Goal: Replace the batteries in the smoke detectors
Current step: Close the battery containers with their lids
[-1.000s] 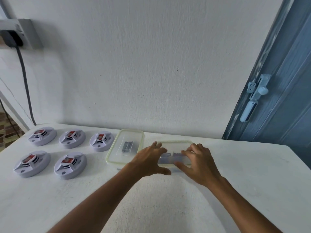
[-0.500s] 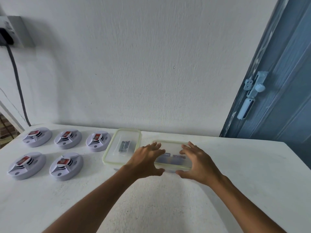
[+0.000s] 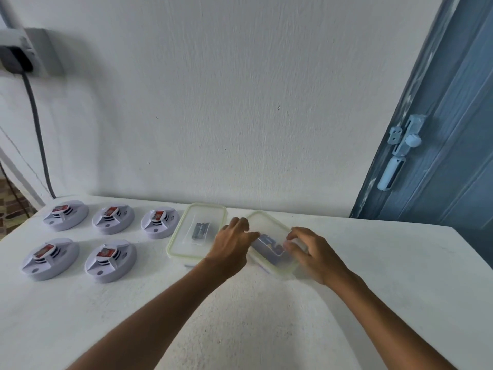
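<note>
L hand [image 3: 231, 247] + R hand [image 3: 313, 251]: fingers curled, gripping tilted clear container [image 3: 269, 237] | lidded box [image 3: 197, 231] just left | detectors [image 3: 110, 260] further left

White table [image 3: 373, 276] against white wall [image 3: 240, 102], blue door [image 3: 453, 142] right.

Both hands close on a clear lidded box [image 3: 269, 236], the left hand [image 3: 231, 245] at its left edge, the right hand [image 3: 310, 251] at its right. Just left of that grip a second lidded box [image 3: 197, 231] blocks sideways travel. Farther left, five smoke detectors [image 3: 110, 259] crowd the table [image 3: 386, 263] in two rows. Behind the grip the wall [image 3: 240, 102] rises close. Right of the grip and nearer the person, bare tabletop lies open.
</note>
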`<state>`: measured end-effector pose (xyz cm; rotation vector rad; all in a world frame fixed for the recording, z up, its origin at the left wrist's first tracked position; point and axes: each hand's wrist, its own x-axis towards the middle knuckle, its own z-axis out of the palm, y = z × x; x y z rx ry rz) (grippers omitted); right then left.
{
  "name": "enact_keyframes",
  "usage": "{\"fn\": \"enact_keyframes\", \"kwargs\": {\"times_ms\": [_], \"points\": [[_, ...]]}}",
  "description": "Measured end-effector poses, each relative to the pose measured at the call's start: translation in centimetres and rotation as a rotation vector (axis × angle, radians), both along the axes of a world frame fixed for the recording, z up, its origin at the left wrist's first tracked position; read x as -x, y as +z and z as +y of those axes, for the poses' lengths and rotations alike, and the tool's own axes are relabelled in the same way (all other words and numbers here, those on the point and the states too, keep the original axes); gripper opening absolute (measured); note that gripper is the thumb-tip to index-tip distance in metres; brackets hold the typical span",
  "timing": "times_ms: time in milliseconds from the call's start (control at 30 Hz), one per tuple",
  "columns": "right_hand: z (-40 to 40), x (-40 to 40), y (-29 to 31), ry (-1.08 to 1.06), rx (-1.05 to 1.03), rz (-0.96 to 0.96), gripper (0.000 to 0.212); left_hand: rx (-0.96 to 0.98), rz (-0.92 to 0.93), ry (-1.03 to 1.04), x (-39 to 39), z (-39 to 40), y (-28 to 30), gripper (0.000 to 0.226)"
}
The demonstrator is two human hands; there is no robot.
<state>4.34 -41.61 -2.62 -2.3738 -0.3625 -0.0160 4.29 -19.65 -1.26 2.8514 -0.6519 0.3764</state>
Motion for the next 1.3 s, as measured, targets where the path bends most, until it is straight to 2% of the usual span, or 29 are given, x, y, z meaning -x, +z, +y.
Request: {"fn": "enact_keyframes", "kwargs": {"times_ms": [67, 167, 233, 300, 367, 400, 433, 533, 600, 667, 733, 933, 1133, 1233, 1300], "points": [[0.4, 0.4, -0.2, -0.021, 0.026, -0.036, 0.041, 0.146, 0.023, 0.105, 0.2, -0.2, -0.1, 0.046], [1.0, 0.8, -0.3, -0.069, -0.019, -0.069, 0.042, 0.296, 0.224, 0.117, 0.7, -0.4, 0.5, 0.052], [1.5, 1.0, -0.2, -0.1, -0.037, -0.102, 0.039, 0.225, 0.399, 0.043, 1.2, -0.2, 0.7, 0.074], [2.0, 1.3, 0.0, -0.108, -0.031, -0.134, 0.033, 0.117, 0.472, -0.018, 1.6, -0.1, 0.4, 0.097], [2.1, 1.6, 0.1, -0.075, 0.001, -0.157, 0.025, 0.118, 0.478, -0.058, 1.7, 0.1, -0.1, 0.106], [2.1, 1.7, 0.2, -0.033, 0.012, -0.148, 0.027, 0.139, 0.475, -0.074, 1.5, 0.3, -0.3, 0.106], [2.2, 1.9, 0.4, 0.027, 0.037, -0.107, 0.037, 0.146, 0.475, -0.092, 1.4, 0.5, -0.3, 0.105], [2.7, 2.4, 0.3, 0.183, 0.252, 0.024, 0.089, 0.105, 0.476, -0.148, 0.3, 1.1, -0.3, 0.103], [3.1, 2.5, -0.8, 0.188, 0.346, -0.058, 0.101, 0.074, 0.46, -0.19, -0.3, 1.2, -0.5, 0.101], [3.4, 2.4, -1.9, 0.157, 0.315, -0.201, 0.097, 0.072, 0.45, -0.202, -0.6, 1.2, -0.8, 0.099], [3.6, 2.3, -2.5, 0.141, 0.283, -0.254, 0.093, 0.082, 0.44, -0.21, -0.6, 1.2, -0.9, 0.099], [3.9, 1.3, -1.8, 0.119, 0.262, -0.215, 0.092, 0.099, 0.464, -0.187, -1.1, 1.1, 0.0, 0.098], [3.9, 0.7, -1.4, 0.125, 0.288, -0.16, 0.093, -0.005, 0.445, -0.139, -1.2, 1.0, 1.3, 0.099], [3.9, 0.8, -0.6, 0.146, 0.36, -0.106, 0.088, -0.01, 0.42, -0.066, -0.7, 3.3, 1.7, 0.104], [4.4, 1.1, 0.2, 0.134, 0.489, -0.091, 0.083, -0.023, 0.396, -0.013, -0.1, 5.8, 1.5, 0.103]]}}
